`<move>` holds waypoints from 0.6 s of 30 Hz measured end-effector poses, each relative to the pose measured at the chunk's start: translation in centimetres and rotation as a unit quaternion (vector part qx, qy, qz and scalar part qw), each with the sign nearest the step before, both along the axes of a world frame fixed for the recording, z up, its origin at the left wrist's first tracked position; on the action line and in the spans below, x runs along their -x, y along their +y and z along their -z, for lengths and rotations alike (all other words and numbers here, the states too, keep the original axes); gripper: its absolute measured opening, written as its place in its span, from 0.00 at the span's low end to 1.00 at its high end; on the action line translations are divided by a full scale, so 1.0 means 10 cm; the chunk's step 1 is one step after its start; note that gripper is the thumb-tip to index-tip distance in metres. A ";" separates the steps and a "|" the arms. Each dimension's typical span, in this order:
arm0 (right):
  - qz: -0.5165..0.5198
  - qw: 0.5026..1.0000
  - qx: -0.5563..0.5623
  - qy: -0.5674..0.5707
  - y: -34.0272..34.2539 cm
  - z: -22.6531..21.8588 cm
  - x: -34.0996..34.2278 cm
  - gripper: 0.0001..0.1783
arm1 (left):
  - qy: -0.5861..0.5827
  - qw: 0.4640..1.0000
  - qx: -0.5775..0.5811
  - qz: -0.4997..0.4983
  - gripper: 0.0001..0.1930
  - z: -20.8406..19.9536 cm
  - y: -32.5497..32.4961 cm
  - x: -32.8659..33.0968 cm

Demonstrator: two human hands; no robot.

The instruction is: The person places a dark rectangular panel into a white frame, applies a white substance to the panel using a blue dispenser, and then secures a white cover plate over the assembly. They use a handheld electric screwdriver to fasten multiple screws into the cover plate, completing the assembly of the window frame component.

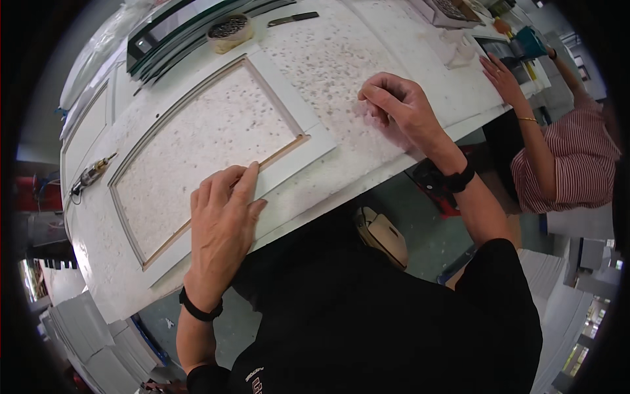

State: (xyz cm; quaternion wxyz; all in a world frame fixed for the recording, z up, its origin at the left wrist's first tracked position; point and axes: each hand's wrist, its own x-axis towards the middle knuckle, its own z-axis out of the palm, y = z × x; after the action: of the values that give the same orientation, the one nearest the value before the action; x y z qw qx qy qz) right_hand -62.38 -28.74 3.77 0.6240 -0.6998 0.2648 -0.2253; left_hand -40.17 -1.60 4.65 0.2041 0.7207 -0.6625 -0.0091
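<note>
A white cabinet-door frame (308,148) with an arched far side lies on the white worktable (354,174); its open middle shows the speckled tabletop. Along its near rail runs a bare wood-coloured edge. My left hand (223,207) rests on this near rail, fingers extended over the inner edge and thumb apart. Right of the frame, my right hand (407,111) is held over the table with its fingers curled in toward the thumb. Whatever its fingertips hold, if anything, is hidden.
Beyond the frame are a bowl of small dark fasteners (230,29), stacked glass panes (154,49) and a flat dark tool (293,19). A cylindrical power screwdriver (93,172) lies at left. On the right, a co-worker's hand (504,80) rests near a teal power tool (528,43).
</note>
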 end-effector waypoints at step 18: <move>-0.125 0.917 0.065 0.374 1.08 0.59 1.23 0.25 | 0.015 0.993 0.092 0.074 0.21 0.04 0.33 0.27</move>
State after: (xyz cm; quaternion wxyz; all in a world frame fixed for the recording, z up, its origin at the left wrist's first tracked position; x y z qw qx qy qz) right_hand -74.71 -17.99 -2.14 0.4557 -0.7994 0.3740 0.1160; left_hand -42.87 1.71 4.24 0.2787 0.6477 -0.7087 0.0260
